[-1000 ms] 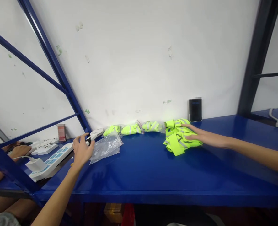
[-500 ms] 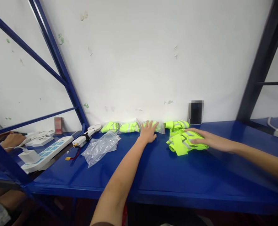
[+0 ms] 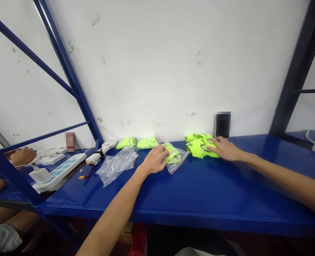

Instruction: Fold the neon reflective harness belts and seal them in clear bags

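In the head view my left hand [image 3: 155, 159] has its fingers curled over the left edge of a clear zip bag [image 3: 177, 165] with a folded neon-yellow reflective vest [image 3: 172, 153] inside. My right hand [image 3: 227, 148] grips the right end of a loosely folded neon-yellow reflective vest [image 3: 198, 147] with grey stripes, unbagged and close to the wall. Any second yellow bundle there blends in with it. Two more bagged reflective vests [image 3: 127, 143] [image 3: 147, 143] lie along the wall to the left of my left hand.
Flat clear plastic bags [image 3: 117, 165] lie on the blue table [image 3: 189, 192]. Left of them are a white fan [image 3: 109, 144] and a battery-like pack with wires [image 3: 94, 157]. A dark device [image 3: 222, 125] leans on the wall. Beyond the blue post, a co-worker's hand [image 3: 24, 156] is near a power strip [image 3: 63, 170].
My left hand has drawn the bagged vest from the wall toward me, its fingers now curled instead of spread. My right hand has pushed the loose vest back toward the wall.
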Available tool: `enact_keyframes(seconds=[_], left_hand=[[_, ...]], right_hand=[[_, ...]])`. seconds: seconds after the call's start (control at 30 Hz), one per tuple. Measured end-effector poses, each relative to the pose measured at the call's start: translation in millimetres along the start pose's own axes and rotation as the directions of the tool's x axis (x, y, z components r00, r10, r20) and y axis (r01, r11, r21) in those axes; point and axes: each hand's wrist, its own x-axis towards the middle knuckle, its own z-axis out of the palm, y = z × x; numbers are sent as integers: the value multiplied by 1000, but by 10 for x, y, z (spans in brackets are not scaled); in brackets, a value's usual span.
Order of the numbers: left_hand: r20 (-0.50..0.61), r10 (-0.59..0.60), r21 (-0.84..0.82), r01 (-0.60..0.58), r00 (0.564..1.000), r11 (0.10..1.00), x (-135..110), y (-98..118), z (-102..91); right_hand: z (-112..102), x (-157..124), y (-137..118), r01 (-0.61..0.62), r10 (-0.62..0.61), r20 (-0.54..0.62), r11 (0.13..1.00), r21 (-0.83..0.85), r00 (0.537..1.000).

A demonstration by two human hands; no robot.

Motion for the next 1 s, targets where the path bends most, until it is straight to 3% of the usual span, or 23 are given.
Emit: enact_keyframes(seconds=[0.13, 0.3, 0.37, 0.43, 0.5, 0.57, 0.63, 0.73, 0.83, 0.9, 1.0], left_hand=[[-62, -84, -111, 77, 995, 991, -21, 4, 3], [-157, 68, -234, -104, 985, 967, 91, 245, 1], [-177, 100, -254, -144, 979, 956, 113, 336, -3], [-161, 90, -212, -123, 983, 969, 117, 394, -1], [-99, 69, -125, -82, 993, 989, 114, 420, 11], [-13, 45, -43, -46, 999, 998, 112, 424, 35], [49, -7, -18, 8, 999, 1000, 115, 415, 69], [61, -197, -136, 204, 978, 970, 126, 387, 132], [66, -380, -418, 371, 923, 829, 139, 357, 197], [73, -427, -598, 382, 901, 704, 140, 337, 233], [69, -451, -743, 348, 890, 572, 123, 287, 264]], right_hand=[[-108, -29, -93, 14, -13, 23, 998, -56, 1000], [-322, -209, -360, 23, -34, -153, 997, -72, 988], [-367, -297, -524, 117, -131, -282, 991, -67, 950], [-362, -400, -719, 287, -285, -361, 957, -50, 888], [-306, -516, -927, 432, -403, -370, 902, -5, 837], [-214, -625, -1123, 512, -467, -296, 854, 95, 833], [-114, -687, -1278, 454, -424, -175, 865, 215, 889], [13, -630, -1411, 300, -335, 10, 857, 418, 942], [119, -425, -1463, 130, -315, 185, 758, 639, 931], [200, -278, -1499, 28, -275, 212, 669, 742, 938], [331, -122, -1596, 46, -212, 103, 599, 800, 972]])
